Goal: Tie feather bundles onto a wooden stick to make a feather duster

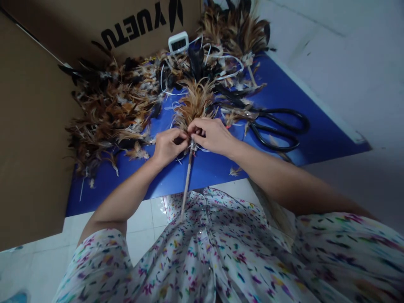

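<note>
A feather bundle (197, 99) with brown and dark feathers is fixed to a thin stick (187, 185); the stick's lower end reaches my patterned clothing. My left hand (170, 145) pinches at the left side of the bundle's base, thumb and forefinger together. From the right, my right hand (210, 134) is closed at the same base, fingertips almost touching those of my left hand. What each hand's fingertips hold is too small to make out. Whitish strands stick out around the base.
Black-handled scissors (274, 126) lie on the blue table (328, 130) to the right. Loose feathers (110, 105) are heaped at the left. Behind are a white digital timer (178, 42), a white cord (232, 75), another feather bundle (240, 31) and a cardboard box (78, 25).
</note>
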A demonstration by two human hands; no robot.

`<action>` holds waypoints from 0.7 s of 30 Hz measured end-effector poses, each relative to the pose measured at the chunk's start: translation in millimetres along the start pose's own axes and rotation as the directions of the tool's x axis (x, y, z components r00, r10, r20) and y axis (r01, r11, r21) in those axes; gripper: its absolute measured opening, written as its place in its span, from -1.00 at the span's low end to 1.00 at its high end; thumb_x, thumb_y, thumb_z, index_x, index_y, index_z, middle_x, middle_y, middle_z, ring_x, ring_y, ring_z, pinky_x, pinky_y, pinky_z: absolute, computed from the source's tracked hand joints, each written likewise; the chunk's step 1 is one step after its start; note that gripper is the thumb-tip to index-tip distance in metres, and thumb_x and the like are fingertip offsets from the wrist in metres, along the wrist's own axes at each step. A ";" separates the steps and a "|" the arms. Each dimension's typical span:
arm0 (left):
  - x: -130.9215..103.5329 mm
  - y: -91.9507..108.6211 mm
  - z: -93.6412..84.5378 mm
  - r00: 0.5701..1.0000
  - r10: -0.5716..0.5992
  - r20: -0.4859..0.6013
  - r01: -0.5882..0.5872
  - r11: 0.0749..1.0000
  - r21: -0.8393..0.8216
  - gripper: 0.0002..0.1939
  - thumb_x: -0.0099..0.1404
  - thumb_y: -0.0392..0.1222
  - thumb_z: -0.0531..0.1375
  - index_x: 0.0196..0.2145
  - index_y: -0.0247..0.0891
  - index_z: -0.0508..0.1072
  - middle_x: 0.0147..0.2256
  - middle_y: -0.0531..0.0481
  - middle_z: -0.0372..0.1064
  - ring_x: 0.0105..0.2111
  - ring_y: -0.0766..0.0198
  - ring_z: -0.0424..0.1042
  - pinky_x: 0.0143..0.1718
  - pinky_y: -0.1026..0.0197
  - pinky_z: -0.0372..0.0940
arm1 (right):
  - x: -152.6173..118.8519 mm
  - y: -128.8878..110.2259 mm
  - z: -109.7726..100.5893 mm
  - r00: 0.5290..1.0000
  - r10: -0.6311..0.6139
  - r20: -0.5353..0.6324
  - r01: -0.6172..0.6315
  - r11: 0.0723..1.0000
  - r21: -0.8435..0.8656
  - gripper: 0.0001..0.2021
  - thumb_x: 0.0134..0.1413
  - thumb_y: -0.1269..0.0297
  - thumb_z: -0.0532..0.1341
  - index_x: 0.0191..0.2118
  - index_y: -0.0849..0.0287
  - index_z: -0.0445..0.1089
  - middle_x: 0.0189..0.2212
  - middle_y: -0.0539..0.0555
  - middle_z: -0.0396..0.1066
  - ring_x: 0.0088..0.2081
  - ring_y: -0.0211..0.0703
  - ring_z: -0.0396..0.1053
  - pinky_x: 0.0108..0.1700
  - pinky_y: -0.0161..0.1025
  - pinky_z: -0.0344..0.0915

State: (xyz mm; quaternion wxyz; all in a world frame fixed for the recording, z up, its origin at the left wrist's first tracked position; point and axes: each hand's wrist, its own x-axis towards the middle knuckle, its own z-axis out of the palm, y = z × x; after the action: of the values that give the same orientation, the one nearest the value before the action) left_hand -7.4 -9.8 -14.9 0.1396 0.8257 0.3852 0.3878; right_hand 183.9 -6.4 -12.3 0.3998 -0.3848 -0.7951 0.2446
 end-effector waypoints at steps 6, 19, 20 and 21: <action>2.9 -5.0 1.7 0.974 0.218 0.057 -0.225 0.956 0.188 -0.88 0.25 -0.30 0.17 -0.45 -0.24 0.45 -0.36 -0.04 0.54 -0.32 0.32 0.52 -0.23 0.27 0.38 | 1.7 -1.7 -0.7 0.995 0.091 -0.034 -0.088 0.992 0.096 -0.91 -0.07 0.47 0.19 -0.37 0.21 0.39 -0.47 -0.03 0.39 -0.43 -0.30 0.30 -0.32 -0.31 0.22; 1.4 -23.1 -7.8 0.880 0.361 0.309 -0.428 0.884 0.186 -0.74 0.40 -0.17 0.08 -0.19 -0.34 0.54 -0.16 -0.26 0.55 -0.15 0.15 0.56 -0.10 0.14 0.46 | 3.9 -1.9 -6.5 0.980 0.198 0.014 -0.195 0.941 0.276 -0.82 -0.14 0.54 0.21 -0.34 0.20 0.31 -0.43 -0.01 0.52 -0.45 -0.34 0.37 -0.35 -0.34 0.26; 1.8 -23.2 -7.9 0.873 0.375 0.312 -0.445 0.874 0.194 -0.74 0.40 -0.18 0.08 -0.18 -0.35 0.54 -0.16 -0.26 0.55 -0.14 0.15 0.56 -0.10 0.15 0.46 | 4.0 -1.5 -6.8 0.980 0.197 0.018 -0.194 0.937 0.290 -0.82 -0.13 0.53 0.22 -0.34 0.20 0.30 -0.43 -0.01 0.52 -0.45 -0.34 0.36 -0.35 -0.34 0.26; 2.1 -23.1 -7.8 0.871 0.387 0.304 -0.455 0.868 0.198 -0.73 0.40 -0.19 0.07 -0.18 -0.35 0.53 -0.16 -0.27 0.55 -0.14 0.15 0.56 -0.10 0.16 0.46 | 4.2 -0.9 -7.0 0.981 0.194 0.022 -0.192 0.934 0.301 -0.82 -0.12 0.53 0.22 -0.34 0.20 0.29 -0.42 -0.01 0.52 -0.45 -0.34 0.36 -0.35 -0.34 0.26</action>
State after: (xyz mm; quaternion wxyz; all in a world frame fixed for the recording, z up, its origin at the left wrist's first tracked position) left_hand -24.6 6.6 -20.9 -0.0118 0.9439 0.2212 0.2450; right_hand 187.8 -3.0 -5.8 0.4311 -0.3966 -0.7052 0.3995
